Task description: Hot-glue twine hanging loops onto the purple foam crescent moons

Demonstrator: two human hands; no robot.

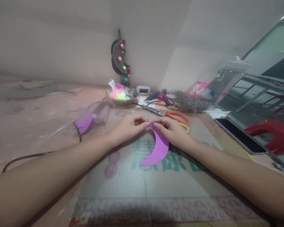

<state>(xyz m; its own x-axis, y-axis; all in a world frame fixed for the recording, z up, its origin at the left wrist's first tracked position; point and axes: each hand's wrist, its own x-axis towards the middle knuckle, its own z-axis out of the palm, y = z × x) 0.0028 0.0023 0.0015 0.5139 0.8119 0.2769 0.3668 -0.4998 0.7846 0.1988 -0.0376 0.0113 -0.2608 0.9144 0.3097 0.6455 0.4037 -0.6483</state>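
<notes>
Right now the left hand [129, 127] and the right hand [172, 130] are meeting at the fingertips, both pinching narrowly on the upper tip of a purple crescent [162, 146], which is stretching from them back toward the wearer, its long axis bowing out on the right hand's side. The thin sheet is looking smooth and matte, its sharp lower point tapering leftward above printed cardboard [132, 189], while loop-handled scissors [180, 117] are lying just beyond the right hand.
</notes>
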